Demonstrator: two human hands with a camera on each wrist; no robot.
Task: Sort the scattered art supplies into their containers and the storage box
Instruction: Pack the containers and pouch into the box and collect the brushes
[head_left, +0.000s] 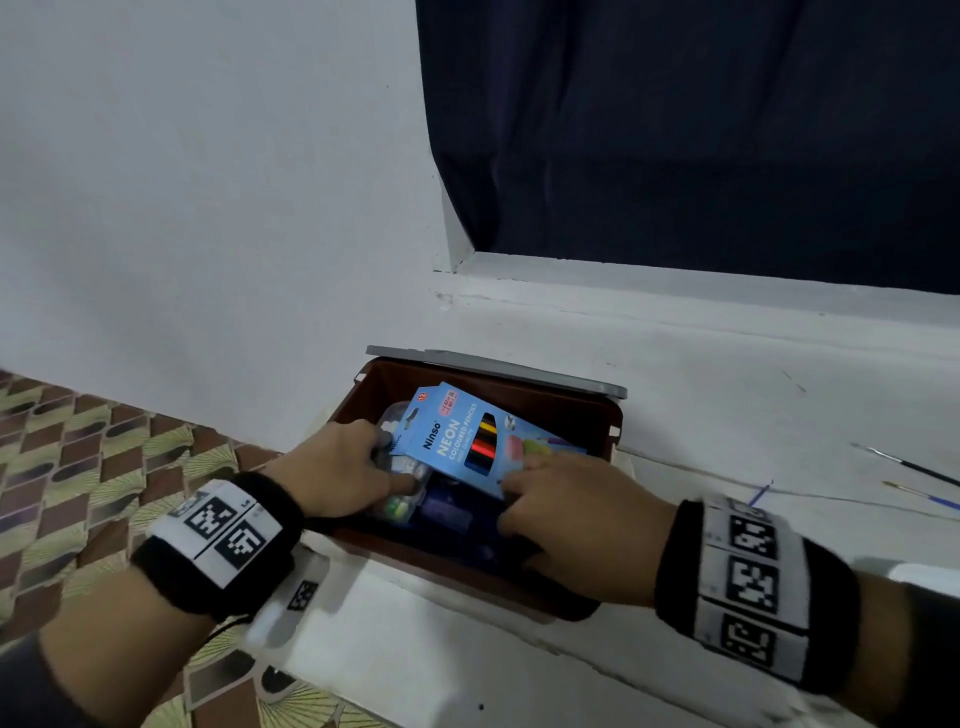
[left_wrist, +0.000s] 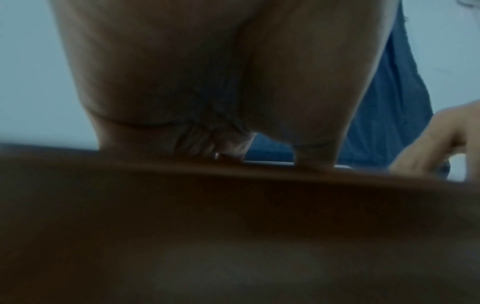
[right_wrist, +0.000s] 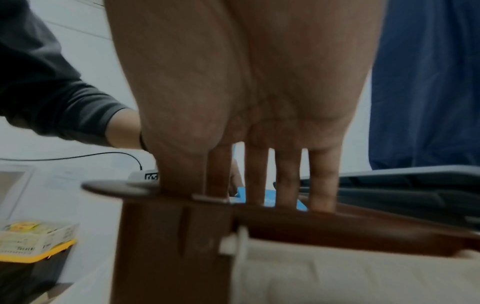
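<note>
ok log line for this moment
left hand: in storage box | right hand: on pencil pack | paintbrushes: still out

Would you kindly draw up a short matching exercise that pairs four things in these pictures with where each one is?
Things:
1. pencil box
2. paintbrushes
3. grey lid
4. left hand

Places:
A. behind the brown storage box, against the wall
B. on the white surface, right of the storage box
C. tilted on top of the storage box's contents
D. at the storage box's left side, fingers inside

Pairs: 1-C, 2-B, 3-A, 4-D
</note>
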